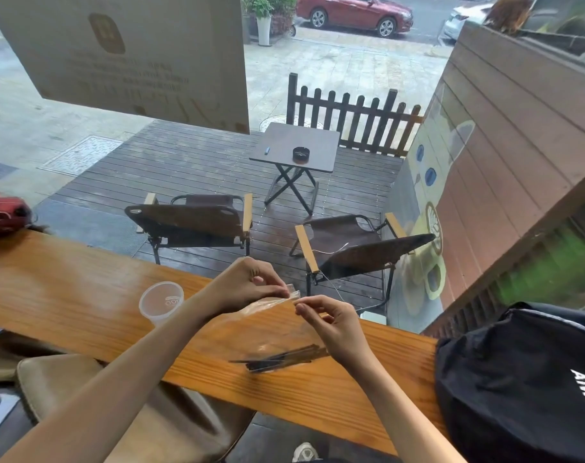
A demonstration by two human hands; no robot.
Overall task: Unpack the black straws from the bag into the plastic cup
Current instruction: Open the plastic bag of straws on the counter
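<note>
Task status: at the opening stage; no straw has yet reached the cup, as far as the view shows.

The clear bag lies slanted across the wooden counter, its mouth raised toward the window and its closed end near the counter's front edge. The black straws sit bunched inside that lower end, lying roughly flat — all appear to be inside the film, though the plastic's glare makes a count impossible.

The left hand has its fingers curled, pinching one side of the bag's top edge. The right hand likewise pinches the opposite side of that edge between thumb and forefinger, its other fingers loosely curled beneath. The two hands nearly meet at the mouth, a posture consistent with pulling the seal apart. Whether the mouth is already parted cannot be told.

The plastic cup stands upright on the counter to the left of the left forearm, apart from the bag. It looks empty; its transparent wall shows only the wood behind and a printed mark.

Also on or by the counter: a black backpack at the right end and a red object at the far left.

Remaining, in my judgement: finish opening the bag, draw the straws out, and stand them in the cup — essentially the whole transfer is outstanding.
</note>
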